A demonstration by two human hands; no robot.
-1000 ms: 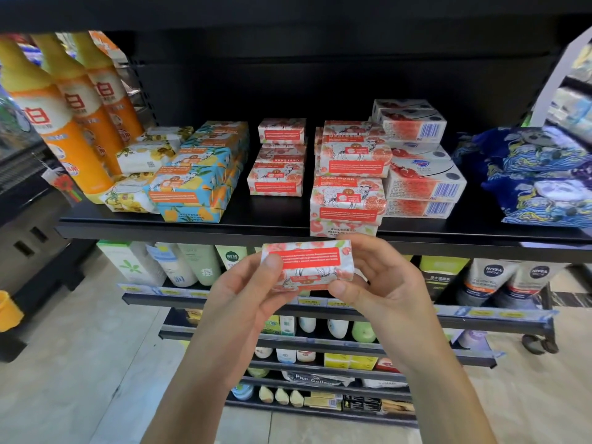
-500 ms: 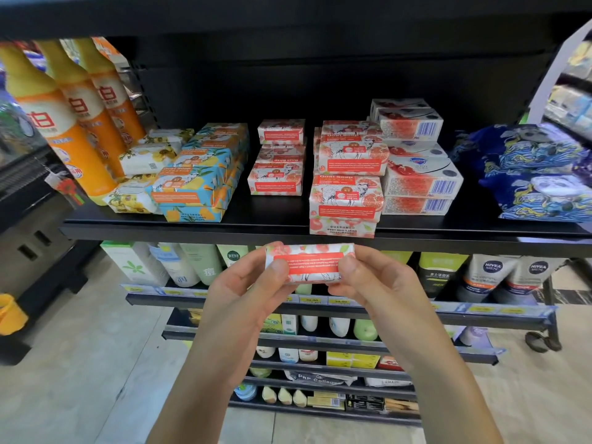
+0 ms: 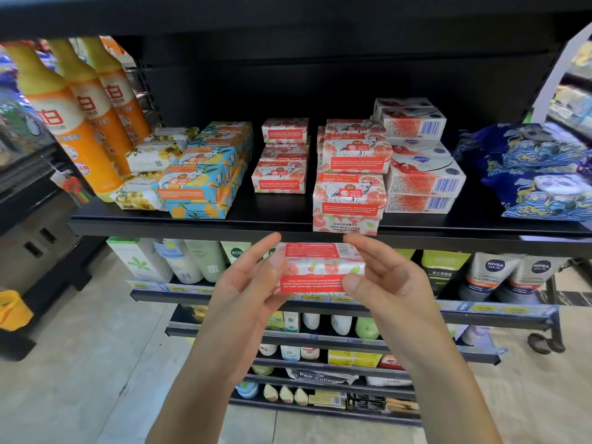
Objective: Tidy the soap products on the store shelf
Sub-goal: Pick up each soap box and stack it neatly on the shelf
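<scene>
A red-and-white goat soap box (image 3: 320,268) is held in the air just below the front edge of the black shelf (image 3: 192,227). My left hand (image 3: 253,283) grips its left end and my right hand (image 3: 381,277) grips its right end, thumbs on the near face. On the shelf above stand two stacks of the same red goat soap (image 3: 283,155) (image 3: 350,181). Left of them lie blue-and-orange soap packs (image 3: 201,174) and yellow floral ones (image 3: 150,174). White-and-red boxed soaps (image 3: 419,155) are stacked to the right.
Tall orange bottles (image 3: 80,116) stand at the shelf's left end. Blue patterned packs (image 3: 541,174) lie at the right end. Lower shelves carry tubes and bottles (image 3: 499,274). A yellow bin (image 3: 12,309) sits on the floor at left.
Both hands have turned the soap box, so its narrow patterned side now faces me, and lifted it slightly toward the shelf edge.
</scene>
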